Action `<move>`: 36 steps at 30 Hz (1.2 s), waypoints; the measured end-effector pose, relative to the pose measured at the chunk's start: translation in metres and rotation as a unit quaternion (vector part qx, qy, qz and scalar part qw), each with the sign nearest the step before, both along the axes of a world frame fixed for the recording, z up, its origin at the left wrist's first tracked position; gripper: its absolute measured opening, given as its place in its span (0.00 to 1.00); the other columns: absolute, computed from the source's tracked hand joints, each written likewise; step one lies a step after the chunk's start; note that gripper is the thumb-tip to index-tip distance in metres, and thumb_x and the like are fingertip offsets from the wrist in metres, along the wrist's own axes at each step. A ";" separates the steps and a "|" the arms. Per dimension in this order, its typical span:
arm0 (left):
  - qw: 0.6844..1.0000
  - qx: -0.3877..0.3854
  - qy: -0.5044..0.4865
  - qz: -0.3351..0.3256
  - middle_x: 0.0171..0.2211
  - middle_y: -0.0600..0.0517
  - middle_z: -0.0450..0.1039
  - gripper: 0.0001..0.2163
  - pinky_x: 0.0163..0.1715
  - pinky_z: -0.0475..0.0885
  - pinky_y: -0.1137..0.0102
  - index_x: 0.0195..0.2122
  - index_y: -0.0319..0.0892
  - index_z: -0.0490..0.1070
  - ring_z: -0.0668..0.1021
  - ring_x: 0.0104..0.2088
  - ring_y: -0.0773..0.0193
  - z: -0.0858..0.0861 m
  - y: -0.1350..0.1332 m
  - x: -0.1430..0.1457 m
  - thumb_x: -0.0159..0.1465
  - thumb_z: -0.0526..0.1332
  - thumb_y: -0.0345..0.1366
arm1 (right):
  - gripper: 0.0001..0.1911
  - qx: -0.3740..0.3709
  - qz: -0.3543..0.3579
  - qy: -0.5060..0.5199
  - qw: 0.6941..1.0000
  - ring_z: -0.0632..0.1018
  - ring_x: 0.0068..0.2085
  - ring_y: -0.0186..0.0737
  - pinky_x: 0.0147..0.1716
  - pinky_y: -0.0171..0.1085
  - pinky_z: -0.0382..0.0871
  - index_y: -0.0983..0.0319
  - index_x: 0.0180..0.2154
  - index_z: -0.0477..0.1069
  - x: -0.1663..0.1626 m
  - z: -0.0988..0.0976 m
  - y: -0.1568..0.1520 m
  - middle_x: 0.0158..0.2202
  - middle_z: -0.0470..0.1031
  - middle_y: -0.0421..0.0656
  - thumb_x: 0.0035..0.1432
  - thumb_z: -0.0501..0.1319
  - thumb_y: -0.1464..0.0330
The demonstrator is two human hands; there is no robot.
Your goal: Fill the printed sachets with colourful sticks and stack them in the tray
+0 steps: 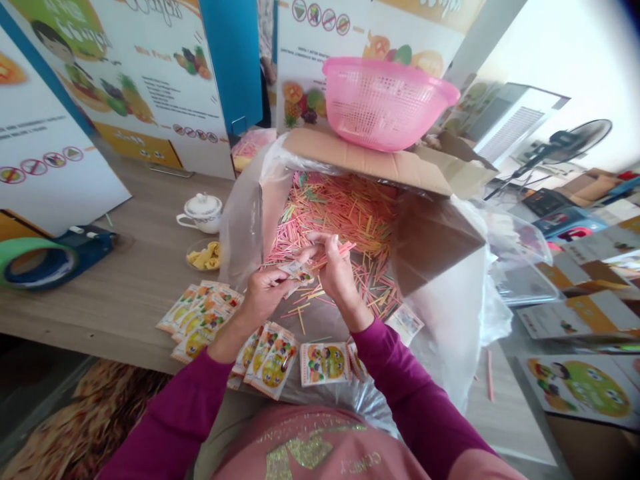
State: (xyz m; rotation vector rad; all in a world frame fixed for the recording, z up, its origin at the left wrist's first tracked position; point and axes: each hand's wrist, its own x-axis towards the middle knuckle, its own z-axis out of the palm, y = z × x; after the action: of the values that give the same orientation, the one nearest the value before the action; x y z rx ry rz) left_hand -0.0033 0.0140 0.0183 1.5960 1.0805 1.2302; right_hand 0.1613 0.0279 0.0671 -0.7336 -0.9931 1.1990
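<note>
the left hand sat low over the front of the box, its fingers curled shut on a small printed packet. the right hand was just beside it, fingers drawn in tightly around a few pink sticks. both hands hung above a heap of coloured sticks, which filled a cardboard box lined with clear plastic.

spilling looked like the main risk. loose sticks already lay on the plastic at the front of the box, so a careless sweep of a wrist could have pushed more out. the packets fanned out at lower left and the packets at lower centre lay right under the forearms, where a dragging sleeve could have scattered them. a pink basket perched on the far flap at upper centre, and a knock to that flap could have tipped it.

the widest room lay on the table at left, toward a green tape roll. a white lidded pot and a dish of yellow snacks stood closer, by the box's left side, and billowing plastic hemmed in the right.
</note>
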 end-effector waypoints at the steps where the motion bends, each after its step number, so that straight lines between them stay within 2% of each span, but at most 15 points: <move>1: 1.000 -0.005 -0.015 0.003 0.19 0.55 0.74 0.17 0.23 0.70 0.73 0.19 0.43 0.77 0.73 0.22 0.67 -0.001 -0.002 0.002 0.57 0.74 0.47 | 0.28 0.001 -0.001 -0.006 1.000 0.84 0.32 0.42 0.34 0.38 0.76 0.56 0.42 0.77 -0.001 0.000 -0.002 0.21 0.78 0.36 0.65 0.61 0.38; 7: 1.000 0.005 -0.017 0.020 0.21 0.56 0.74 0.11 0.24 0.71 0.73 0.22 0.44 0.80 0.73 0.23 0.68 -0.008 -0.008 0.002 0.55 0.77 0.42 | 0.29 -0.009 -0.030 -0.011 0.999 0.85 0.33 0.43 0.36 0.39 0.78 0.56 0.42 0.75 0.004 0.008 -0.014 0.22 0.79 0.37 0.67 0.57 0.37; 10: 1.000 0.003 -0.012 0.026 0.21 0.56 0.75 0.11 0.26 0.72 0.72 0.22 0.45 0.80 0.73 0.23 0.68 -0.008 -0.009 0.001 0.55 0.77 0.43 | 0.30 -0.026 -0.045 -0.052 0.997 0.86 0.37 0.44 0.34 0.38 0.77 0.55 0.42 0.75 0.005 0.014 -0.018 0.23 0.79 0.39 0.68 0.54 0.37; 15: 1.000 0.003 -0.007 0.014 0.24 0.54 0.78 0.13 0.29 0.74 0.71 0.23 0.45 0.81 0.76 0.26 0.65 -0.007 -0.010 0.003 0.56 0.76 0.47 | 0.34 -0.024 -0.003 -0.116 0.993 0.85 0.38 0.46 0.34 0.39 0.77 0.57 0.40 0.79 0.001 0.007 -0.021 0.27 0.82 0.42 0.63 0.57 0.33; 19: 1.000 -0.001 -0.023 0.016 0.26 0.53 0.80 0.13 0.31 0.75 0.70 0.24 0.45 0.82 0.77 0.28 0.64 -0.012 -0.012 0.005 0.57 0.76 0.49 | 0.33 -0.002 0.052 -0.143 0.988 0.84 0.35 0.42 0.40 0.40 0.79 0.56 0.41 0.82 -0.001 -0.002 -0.021 0.31 0.84 0.43 0.65 0.58 0.35; 24: 1.000 0.011 -0.015 0.009 0.23 0.55 0.75 0.14 0.31 0.73 0.69 0.23 0.45 0.80 0.75 0.27 0.65 -0.016 -0.013 0.006 0.58 0.75 0.48 | 0.37 -0.027 0.093 -0.104 0.990 0.85 0.38 0.44 0.43 0.41 0.80 0.56 0.41 0.83 -0.002 -0.005 -0.020 0.32 0.84 0.43 0.67 0.53 0.34; 27: 0.999 0.034 -0.012 0.005 0.22 0.55 0.73 0.17 0.31 0.72 0.70 0.20 0.44 0.77 0.74 0.26 0.66 -0.017 -0.013 0.005 0.59 0.74 0.48 | 0.39 -0.018 0.110 -0.142 0.984 0.85 0.40 0.45 0.43 0.42 0.80 0.57 0.42 0.83 0.000 0.000 -0.021 0.34 0.84 0.44 0.66 0.51 0.33; 30: 0.999 0.027 -0.028 0.017 0.22 0.56 0.73 0.20 0.31 0.72 0.69 0.19 0.43 0.74 0.74 0.26 0.66 -0.018 -0.013 0.005 0.59 0.74 0.50 | 0.39 0.008 0.116 -0.213 0.970 0.84 0.44 0.46 0.49 0.43 0.80 0.56 0.43 0.84 0.004 0.005 -0.025 0.39 0.85 0.45 0.68 0.50 0.34; 33: 0.999 0.002 -0.046 0.028 0.22 0.56 0.73 0.19 0.31 0.72 0.69 0.20 0.44 0.75 0.73 0.26 0.66 -0.019 -0.012 0.008 0.57 0.75 0.50 | 0.36 0.036 0.116 -0.269 0.956 0.82 0.53 0.46 0.59 0.46 0.75 0.54 0.49 0.84 0.007 0.004 -0.028 0.48 0.85 0.45 0.70 0.50 0.36; 36: 0.996 -0.048 -0.071 0.012 0.22 0.56 0.73 0.15 0.29 0.72 0.68 0.23 0.44 0.78 0.74 0.26 0.65 -0.018 -0.013 0.012 0.55 0.76 0.49 | 0.34 0.046 0.131 -0.246 0.959 0.81 0.57 0.47 0.62 0.47 0.72 0.53 0.57 0.81 0.007 -0.006 -0.024 0.55 0.83 0.45 0.68 0.56 0.37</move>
State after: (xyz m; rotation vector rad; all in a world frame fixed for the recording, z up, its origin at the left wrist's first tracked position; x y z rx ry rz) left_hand 0.0092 0.0011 0.0007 1.4056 1.0555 1.2674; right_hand 0.1680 0.0034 0.0614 -0.8669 -1.5897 1.2103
